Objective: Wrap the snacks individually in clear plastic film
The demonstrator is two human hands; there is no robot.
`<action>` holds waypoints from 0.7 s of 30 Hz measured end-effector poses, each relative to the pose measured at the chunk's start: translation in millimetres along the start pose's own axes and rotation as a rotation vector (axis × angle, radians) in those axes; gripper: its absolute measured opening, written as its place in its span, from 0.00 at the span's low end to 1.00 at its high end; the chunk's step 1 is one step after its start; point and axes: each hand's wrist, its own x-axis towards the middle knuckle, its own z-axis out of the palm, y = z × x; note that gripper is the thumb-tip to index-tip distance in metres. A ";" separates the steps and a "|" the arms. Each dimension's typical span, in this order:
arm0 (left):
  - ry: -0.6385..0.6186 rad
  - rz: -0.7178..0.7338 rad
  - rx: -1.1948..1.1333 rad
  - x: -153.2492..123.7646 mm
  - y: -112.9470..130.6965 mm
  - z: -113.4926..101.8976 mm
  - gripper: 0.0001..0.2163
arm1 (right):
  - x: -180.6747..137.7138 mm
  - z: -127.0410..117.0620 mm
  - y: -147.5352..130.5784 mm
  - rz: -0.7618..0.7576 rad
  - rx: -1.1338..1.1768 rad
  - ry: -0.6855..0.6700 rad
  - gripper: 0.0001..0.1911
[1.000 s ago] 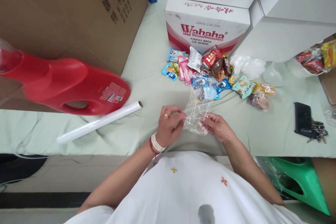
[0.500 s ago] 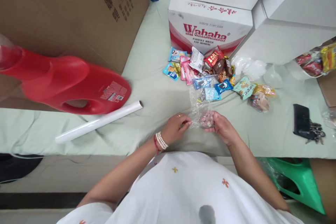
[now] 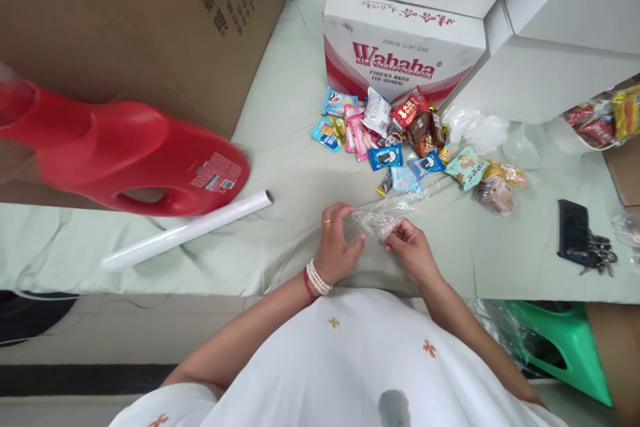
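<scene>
My left hand [image 3: 336, 240] and my right hand [image 3: 410, 250] both pinch a crumpled clear plastic bag [image 3: 387, 213] that lies low on the pale green cloth [image 3: 280, 167]. Something small and pink shows through the plastic by my right fingers. A white bead bracelet and a red string circle my left wrist. Just beyond the bag lies a pile of small wrapped snacks [image 3: 395, 137] in blue, pink, red and brown packets.
A red jug [image 3: 125, 153] lies on its side at left, with a white roll [image 3: 185, 230] in front of it. A brown carton [image 3: 140, 20], a Wahaha box [image 3: 400, 47] and white boxes stand behind. A black phone with keys [image 3: 580, 240] lies at right; a green stool [image 3: 565, 347] sits below.
The plastic bag stood upright and open between my hands; now it is pulled down flat and stretched toward me. Both hands have shifted slightly and kept their pinch.
</scene>
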 end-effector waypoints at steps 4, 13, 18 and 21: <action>-0.133 0.346 0.238 7.5 20.3 0.2 0.16 | -6.4 0.8 -10.2 -0.112 -0.155 -0.057 0.08; 0.044 -0.522 -0.654 51.4 16.5 3.5 0.07 | -21.9 -24.8 5.0 -0.104 -0.294 0.139 0.05; 0.095 -0.696 -0.933 48.7 14.3 8.9 0.14 | -27.4 -36.6 6.2 -0.080 -0.349 0.005 0.12; 0.071 -0.553 -0.859 34.3 17.2 15.3 0.15 | -18.4 -37.0 -3.1 -0.119 -0.330 -0.024 0.23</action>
